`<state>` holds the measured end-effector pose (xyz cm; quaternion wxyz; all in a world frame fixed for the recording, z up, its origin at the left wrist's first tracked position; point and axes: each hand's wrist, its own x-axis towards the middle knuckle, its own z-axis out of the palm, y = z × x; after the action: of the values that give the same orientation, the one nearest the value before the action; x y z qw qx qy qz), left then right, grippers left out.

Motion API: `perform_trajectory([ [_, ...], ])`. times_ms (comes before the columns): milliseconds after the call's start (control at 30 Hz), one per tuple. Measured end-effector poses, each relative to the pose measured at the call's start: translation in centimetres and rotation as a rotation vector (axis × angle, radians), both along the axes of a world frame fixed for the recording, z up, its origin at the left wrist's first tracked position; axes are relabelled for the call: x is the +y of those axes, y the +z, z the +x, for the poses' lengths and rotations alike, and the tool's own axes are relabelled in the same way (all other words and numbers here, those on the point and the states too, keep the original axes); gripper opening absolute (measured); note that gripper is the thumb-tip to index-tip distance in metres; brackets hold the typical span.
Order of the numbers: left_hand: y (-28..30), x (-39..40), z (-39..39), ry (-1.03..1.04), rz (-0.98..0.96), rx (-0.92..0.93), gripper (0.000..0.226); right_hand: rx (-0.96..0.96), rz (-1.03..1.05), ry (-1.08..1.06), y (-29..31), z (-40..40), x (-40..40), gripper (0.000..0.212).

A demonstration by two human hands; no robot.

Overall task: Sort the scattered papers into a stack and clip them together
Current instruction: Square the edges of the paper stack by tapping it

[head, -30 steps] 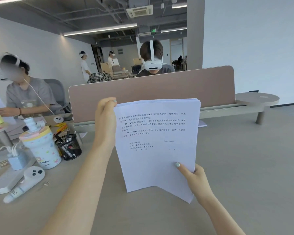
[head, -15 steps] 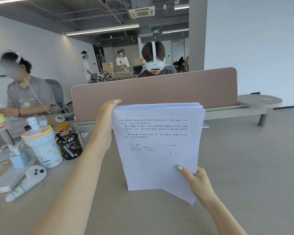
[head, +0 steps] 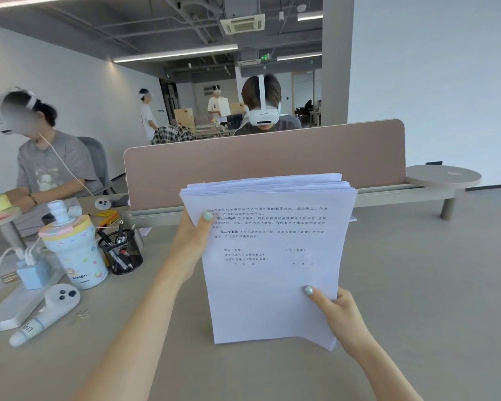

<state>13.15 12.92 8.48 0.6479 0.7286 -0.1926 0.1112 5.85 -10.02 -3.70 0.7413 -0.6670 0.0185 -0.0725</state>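
A thick stack of white printed papers stands upright with its bottom edge on the grey desk. My left hand grips the stack's left edge near the top, thumb on the front sheet. My right hand pinches the lower right corner, thumb on the front. The sheets' top edges fan slightly and are uneven. A few small paper clips lie on the desk at the left, beside a white controller.
At the left stand a decorated cup, a black mesh pen holder, a blue charger and a white controller. A pink divider panel runs behind the stack. People sit at the left and beyond the divider.
My left hand slid from the stack's top left corner down its left edge, thumb now on the front sheet. The stack stayed upright; my right hand kept its grip at the lower corner.
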Motion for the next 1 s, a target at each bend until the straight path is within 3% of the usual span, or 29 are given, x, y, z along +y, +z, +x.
perform_trajectory([
  [100,-0.8,-0.2,-0.2,-0.074,-0.114,0.136,0.04,0.006,-0.003,0.055,0.3,-0.2,-0.3,0.029],
  [167,-0.6,-0.3,-0.6,-0.056,-0.137,0.149,0.015,-0.016,-0.005,0.072,1.2,-0.2,-0.7,0.046],
  [233,-0.5,-0.2,-0.8,-0.051,-0.134,0.124,0.016,-0.089,0.013,0.059,3.1,0.1,-1.4,0.045],
  [333,-0.6,-0.3,-1.3,-0.016,-0.168,0.102,0.015,-0.227,0.03,0.049,7.3,0.7,-1.8,0.022],
  [400,-0.6,-0.6,-1.7,-0.008,-0.229,0.08,0.017,-0.277,0.042,0.059,9.5,1.1,-1.7,0.028],
  [533,-1.0,-1.3,-2.5,-0.079,-0.345,0.131,0.012,-0.269,0.092,0.04,10.8,1.2,-0.4,0.018],
  [633,-0.6,-2.0,-2.9,-0.043,-0.327,0.184,0.01,-0.289,0.092,-0.027,11.1,1.2,0.6,0.02],
  [800,1.4,-1.9,-2.6,0.02,-0.319,-0.004,0.015,-0.369,0.078,-0.066,13.8,1.1,1.5,0.021],
  [900,0.2,-1.2,-2.3,-0.042,-0.259,0.059,0.004,-0.34,-0.009,-0.139,14.5,1.1,1.6,0.021],
  [1000,-2.2,-1.0,-2.5,-0.119,-0.203,0.189,0.04,-0.262,-0.042,-0.188,14.7,1.1,1.4,0.038],
])
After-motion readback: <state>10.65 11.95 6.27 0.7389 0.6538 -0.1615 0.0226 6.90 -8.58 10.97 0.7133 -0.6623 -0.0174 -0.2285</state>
